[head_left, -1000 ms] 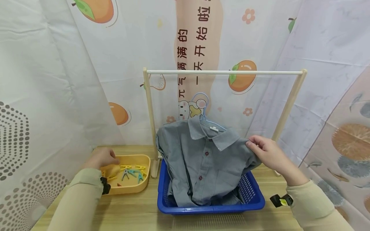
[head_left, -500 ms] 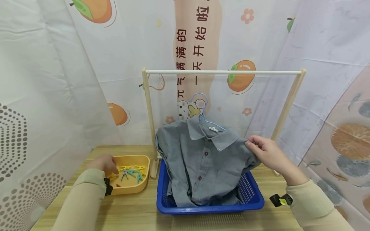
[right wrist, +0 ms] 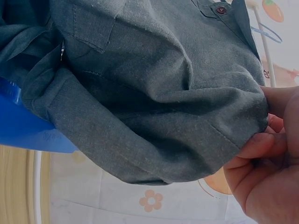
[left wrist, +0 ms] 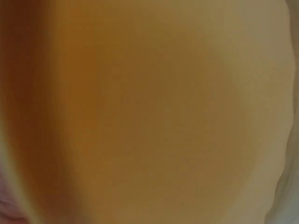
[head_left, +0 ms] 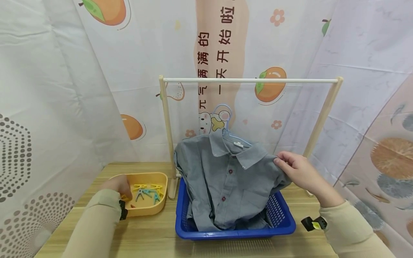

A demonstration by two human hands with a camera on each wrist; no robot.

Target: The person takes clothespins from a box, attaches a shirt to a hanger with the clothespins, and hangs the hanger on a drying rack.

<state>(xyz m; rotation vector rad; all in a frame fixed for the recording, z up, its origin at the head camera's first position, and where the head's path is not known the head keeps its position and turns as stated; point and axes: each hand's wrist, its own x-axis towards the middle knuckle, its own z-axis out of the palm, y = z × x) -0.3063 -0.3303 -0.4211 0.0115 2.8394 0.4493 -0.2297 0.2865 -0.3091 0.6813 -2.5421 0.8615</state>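
A grey button-up shirt (head_left: 248,190) hangs on a light blue hanger (head_left: 228,123), its lower part lying in a blue basket (head_left: 237,234). My right hand (head_left: 298,169) pinches the shirt at the shoulder on the right. The right wrist view has the thumb and curled fingers (right wrist: 259,145) on the grey cloth. At the left, my left hand (head_left: 117,187) reaches down into a yellow tray (head_left: 146,212) holding yellow and teal clothespins (head_left: 147,192). Its fingertips are hidden, so what they hold is unclear. Blurred yellow tray wall (left wrist: 163,112) fills most of the left wrist view.
Behind the basket stands a drying rack with a white rod (head_left: 251,81) and wooden posts (head_left: 166,125). The basket sits between the posts on a wooden table (head_left: 145,236). Printed curtains (head_left: 142,50) hang at the back and both sides.
My left hand has moved slightly right and down into the yellow tray. My right hand keeps its pinch on the shirt, which stays in place.
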